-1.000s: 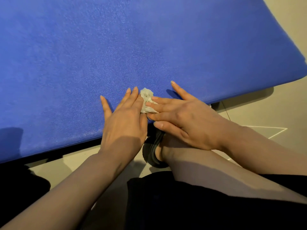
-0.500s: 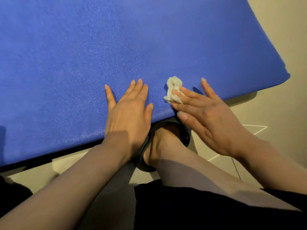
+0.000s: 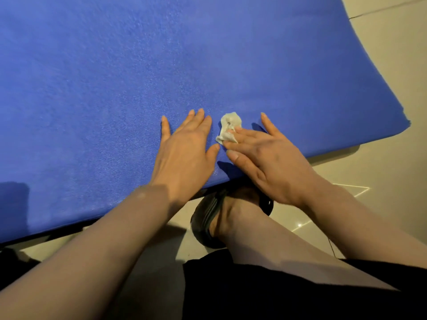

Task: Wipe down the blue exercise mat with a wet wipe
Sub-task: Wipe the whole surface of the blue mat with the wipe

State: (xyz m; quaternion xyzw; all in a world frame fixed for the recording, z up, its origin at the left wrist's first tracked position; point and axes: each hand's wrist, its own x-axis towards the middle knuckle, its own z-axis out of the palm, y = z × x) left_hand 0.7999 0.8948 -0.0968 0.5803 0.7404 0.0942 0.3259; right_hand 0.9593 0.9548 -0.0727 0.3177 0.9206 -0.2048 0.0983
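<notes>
Right now the wet wipe [image 3: 227,128], crumpled into a small pale wad, is lying on the blue exercise mat [image 3: 161,65] close to its near edge, and the fingers [image 3: 242,135] of the right hand [image 3: 272,162] are pressing down on its nearer part. That hand's grip is flat rather than closed: the fingers are lying straight across the wad with the thumb spread out to the far side, which looks suited to pushing the wipe along the surface instead of lifting it. The far half of the wad is sticking out past the fingertips, so only part of it is getting pressure.

Just beside it, the left hand [image 3: 184,153] is resting palm-down on the mat with its fingers straight and slightly fanned, holding nothing. Its likely purpose is to be pinning the mat so it is not sliding or bunching while the other hand rubs; its little finger is sitting very near the right hand's fingertips.

The mat itself is filling most of the view and is lying on a pale tiled floor [image 3: 381,172], its right-hand corner showing at the edge. Under the near edge, a foot in a dark sandal [image 3: 205,222] is tucking in, and the person's leg and dark clothing are occupying the bottom of the frame, suggesting a crouch right at the mat's border. Much of the blue surface beyond the hands is looking out of easy reach from here.
</notes>
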